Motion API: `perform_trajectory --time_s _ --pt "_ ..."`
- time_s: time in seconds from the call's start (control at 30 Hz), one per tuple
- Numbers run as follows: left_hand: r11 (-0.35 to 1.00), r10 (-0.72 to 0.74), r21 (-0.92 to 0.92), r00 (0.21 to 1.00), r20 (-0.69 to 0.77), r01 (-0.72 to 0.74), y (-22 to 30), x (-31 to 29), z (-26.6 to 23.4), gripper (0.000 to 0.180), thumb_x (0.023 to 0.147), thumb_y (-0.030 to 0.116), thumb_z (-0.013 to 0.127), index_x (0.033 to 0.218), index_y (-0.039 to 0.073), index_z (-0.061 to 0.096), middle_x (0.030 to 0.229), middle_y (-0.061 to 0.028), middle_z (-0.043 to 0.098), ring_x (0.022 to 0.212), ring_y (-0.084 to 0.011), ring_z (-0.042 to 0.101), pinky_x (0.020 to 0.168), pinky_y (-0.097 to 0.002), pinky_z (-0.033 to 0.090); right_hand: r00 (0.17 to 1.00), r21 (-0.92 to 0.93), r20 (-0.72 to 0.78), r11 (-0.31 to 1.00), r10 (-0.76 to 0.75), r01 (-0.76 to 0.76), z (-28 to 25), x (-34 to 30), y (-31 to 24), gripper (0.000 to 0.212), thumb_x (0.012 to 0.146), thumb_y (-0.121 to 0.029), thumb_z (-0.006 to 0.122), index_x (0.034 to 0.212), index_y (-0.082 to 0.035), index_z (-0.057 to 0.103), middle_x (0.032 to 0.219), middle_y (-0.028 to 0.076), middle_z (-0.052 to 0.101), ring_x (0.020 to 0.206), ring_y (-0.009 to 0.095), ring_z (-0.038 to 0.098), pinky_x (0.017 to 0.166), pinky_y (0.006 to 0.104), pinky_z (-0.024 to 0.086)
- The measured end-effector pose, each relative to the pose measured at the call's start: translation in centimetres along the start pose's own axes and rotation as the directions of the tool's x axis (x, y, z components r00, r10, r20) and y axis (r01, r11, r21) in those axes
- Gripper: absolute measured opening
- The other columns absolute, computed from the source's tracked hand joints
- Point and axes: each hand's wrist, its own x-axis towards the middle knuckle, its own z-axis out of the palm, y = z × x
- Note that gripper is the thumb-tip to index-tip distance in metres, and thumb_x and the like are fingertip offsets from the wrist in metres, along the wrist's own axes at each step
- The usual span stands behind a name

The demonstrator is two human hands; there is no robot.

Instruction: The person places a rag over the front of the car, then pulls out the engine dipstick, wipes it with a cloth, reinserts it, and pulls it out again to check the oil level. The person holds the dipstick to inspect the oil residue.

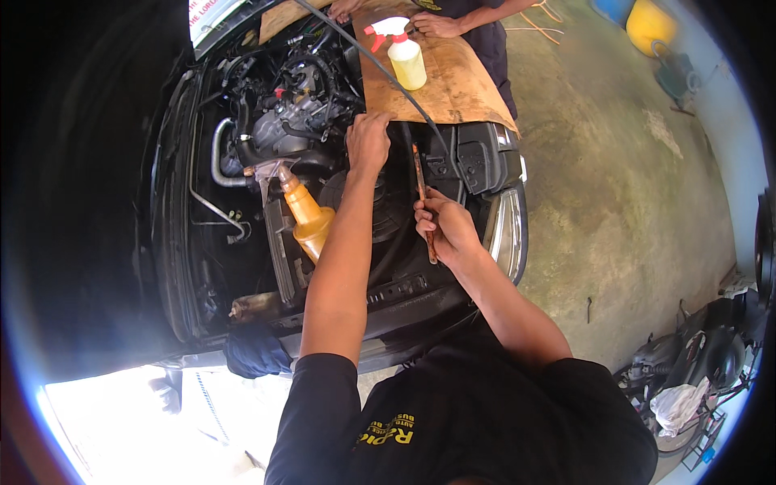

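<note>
My left hand [368,143] reaches over the engine bay to the near left corner of a brown cardboard sheet [453,95]. Its fingers are curled; their tips, and whatever they hold, are hidden. In my right hand [449,226] is a long, thin, rusty reddish-brown bar [419,174], held upright beside the headlight [506,230]. My fingers wrap its lower half. Left of my left forearm, a yellow plastic bottle-like funnel [310,217] leans with its narrow neck upward. A white spray bottle [406,65] with a red trigger and yellowish liquid stands on the cardboard.
The engine [287,121] with hoses lies at left. A thin dark rod [388,77] slants across the cardboard. Another person's hand [437,24] rests at its far edge. A dark cloth [255,349] hangs on the front edge. A motorcycle [703,356] stands at lower right.
</note>
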Motion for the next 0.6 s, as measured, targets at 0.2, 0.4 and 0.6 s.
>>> perform_trajectory --time_s 0.2,0.4,0.6 --pt "0.997 0.039 0.065 0.999 -0.021 -0.038 0.0 -1.1 0.5 0.048 0.088 -0.004 0.064 0.125 0.024 0.077 0.121 -0.0014 0.074 0.115 -0.0241 0.062 0.102 -0.042 0.045 0.997 -0.043 0.033 0.996 -0.076 0.077 2.3 2.8 -0.5 0.039 0.105 0.002 0.041 0.142 -0.005 0.05 0.093 0.004 0.051 0.069 0.008 0.041 0.052 0.0199 0.034" --pt "0.992 0.033 0.12 0.999 0.024 -0.035 0.8 -1.4 0.4 0.06 0.085 -0.007 0.065 0.127 0.034 0.076 0.124 0.0029 0.071 0.113 -0.0219 0.058 0.106 -0.0398 0.038 0.994 -0.043 0.08 0.996 -0.068 0.072 2.4 3.3 -0.3 0.041 0.105 0.0 0.043 0.145 -0.008 0.05 0.092 0.002 0.051 0.066 0.007 0.039 0.052 0.0198 0.032" --pt "0.999 0.021 0.044 1.0 0.009 -0.022 0.5 -1.0 0.6 0.056 0.083 -0.009 0.064 0.119 0.031 0.081 0.123 0.0039 0.071 0.11 -0.0211 0.056 0.103 -0.039 0.036 0.993 -0.065 0.079 0.993 -0.089 0.094 2.3 3.1 -0.1 0.039 0.105 -0.001 0.044 0.142 -0.008 0.051 0.091 0.002 0.051 0.064 0.006 0.038 0.051 0.0193 0.031"
